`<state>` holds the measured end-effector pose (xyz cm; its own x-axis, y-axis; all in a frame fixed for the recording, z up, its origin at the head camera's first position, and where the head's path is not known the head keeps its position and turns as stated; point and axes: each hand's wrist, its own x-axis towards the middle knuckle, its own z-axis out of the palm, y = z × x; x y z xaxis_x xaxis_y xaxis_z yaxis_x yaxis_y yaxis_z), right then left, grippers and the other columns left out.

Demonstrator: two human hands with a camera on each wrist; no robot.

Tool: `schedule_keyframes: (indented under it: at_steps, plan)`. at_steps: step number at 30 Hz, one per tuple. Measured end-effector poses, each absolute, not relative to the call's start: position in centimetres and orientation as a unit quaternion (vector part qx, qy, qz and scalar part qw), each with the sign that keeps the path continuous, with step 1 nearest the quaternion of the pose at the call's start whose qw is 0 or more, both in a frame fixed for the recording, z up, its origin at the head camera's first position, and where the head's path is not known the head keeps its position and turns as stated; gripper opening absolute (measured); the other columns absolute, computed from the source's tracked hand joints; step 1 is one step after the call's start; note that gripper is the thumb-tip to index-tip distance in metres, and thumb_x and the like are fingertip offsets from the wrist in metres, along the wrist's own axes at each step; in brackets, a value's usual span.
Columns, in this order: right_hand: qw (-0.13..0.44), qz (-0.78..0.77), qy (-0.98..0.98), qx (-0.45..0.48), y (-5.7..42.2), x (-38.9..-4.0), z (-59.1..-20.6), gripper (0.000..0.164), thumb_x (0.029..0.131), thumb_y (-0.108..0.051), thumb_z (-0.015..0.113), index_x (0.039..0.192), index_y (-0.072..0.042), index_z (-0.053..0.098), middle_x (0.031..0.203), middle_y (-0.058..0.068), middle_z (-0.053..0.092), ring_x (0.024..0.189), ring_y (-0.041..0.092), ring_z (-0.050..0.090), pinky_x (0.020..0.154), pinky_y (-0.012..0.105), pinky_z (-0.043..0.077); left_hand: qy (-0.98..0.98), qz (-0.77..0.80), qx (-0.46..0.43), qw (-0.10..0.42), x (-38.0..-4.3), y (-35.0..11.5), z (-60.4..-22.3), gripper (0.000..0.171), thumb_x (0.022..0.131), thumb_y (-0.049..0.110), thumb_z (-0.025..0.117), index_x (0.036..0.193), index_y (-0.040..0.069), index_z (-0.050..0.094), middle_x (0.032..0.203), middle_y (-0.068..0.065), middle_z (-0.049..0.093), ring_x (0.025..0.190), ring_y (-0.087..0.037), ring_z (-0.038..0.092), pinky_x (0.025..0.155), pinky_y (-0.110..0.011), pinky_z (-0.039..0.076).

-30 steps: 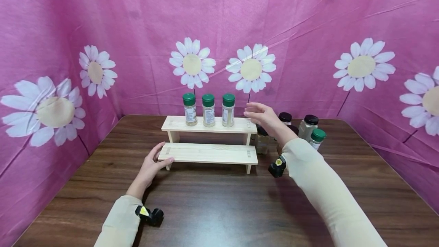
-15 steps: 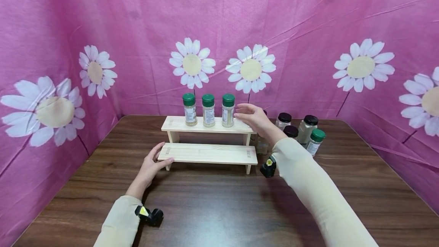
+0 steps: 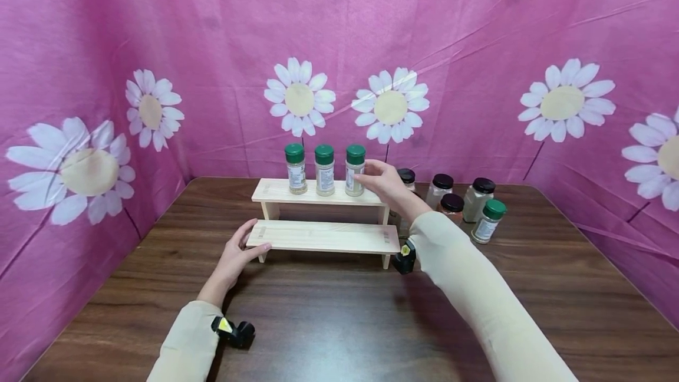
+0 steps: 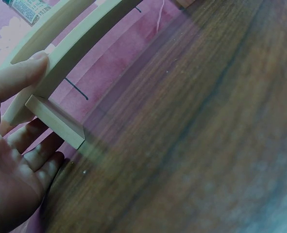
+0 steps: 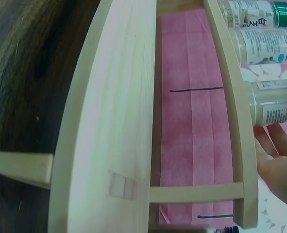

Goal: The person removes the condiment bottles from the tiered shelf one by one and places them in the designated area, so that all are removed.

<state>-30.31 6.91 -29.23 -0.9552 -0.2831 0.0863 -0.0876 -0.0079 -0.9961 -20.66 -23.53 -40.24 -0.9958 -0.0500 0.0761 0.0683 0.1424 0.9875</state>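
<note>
"Green-capped jar (image 3: 352,171), rightmost on the top shelf (image 3: 273,191): do we see it held?"
"Right hand (image 3: 389,186) touches it; whether fingers clamp, we can't tell. Left hand (image 3: 235,255) grips the wooden rack (image 3: 323,236)."

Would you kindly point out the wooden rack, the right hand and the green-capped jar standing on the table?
wooden rack (image 3: 323,234): head view, middle of its lower shelf.
right hand (image 3: 389,186): head view, back of the hand.
green-capped jar (image 3: 485,229): head view, its label.
</note>
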Motion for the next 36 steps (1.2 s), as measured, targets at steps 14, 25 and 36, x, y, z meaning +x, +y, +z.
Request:
schedule_keyframes:
  at_steps: [14,25,36]
  plan:
    - [0.044,-0.682,0.722,-0.105,6.1,-30.8,-29.3,0.040,0.079,-0.004,0.061,0.117,-0.003,0.048,0.113,0.015,0.048,0.107,0.026,0.043,0.087,0.035,0.036,-0.755,-0.654,-0.008,0.051,-20.8,-23.6,-40.3,0.071,0.075,0.004,0.065,0.134,0.004,0.025,0.121,-0.023,0.044,0.089,-0.004,0.049,0.082,-0.020,0.032]
    - [0.060,-0.680,0.726,-0.090,6.5,-29.9,-29.0,0.044,0.079,-0.006,0.062,0.121,-0.006,0.047,0.117,0.015,0.047,0.109,0.025,0.042,0.086,0.033,0.037,-0.756,-0.653,-0.007,0.050,-20.8,-23.6,-40.4,0.071,0.074,0.004,0.066,0.133,0.004,0.025,0.119,-0.023,0.045,0.089,-0.004,0.049,0.081,-0.020,0.032]
    - [0.069,-0.697,0.707,-0.098,7.6,-28.6,-28.9,0.047,0.079,-0.004,0.062,0.122,-0.004,0.044,0.117,0.016,0.045,0.108,0.027,0.043,0.086,0.033,0.037,-0.754,-0.655,-0.010,0.048,-20.7,-23.6,-40.4,0.070,0.075,0.004,0.065,0.133,0.005,0.026,0.120,-0.022,0.044,0.090,-0.003,0.048,0.080,-0.017,0.033]
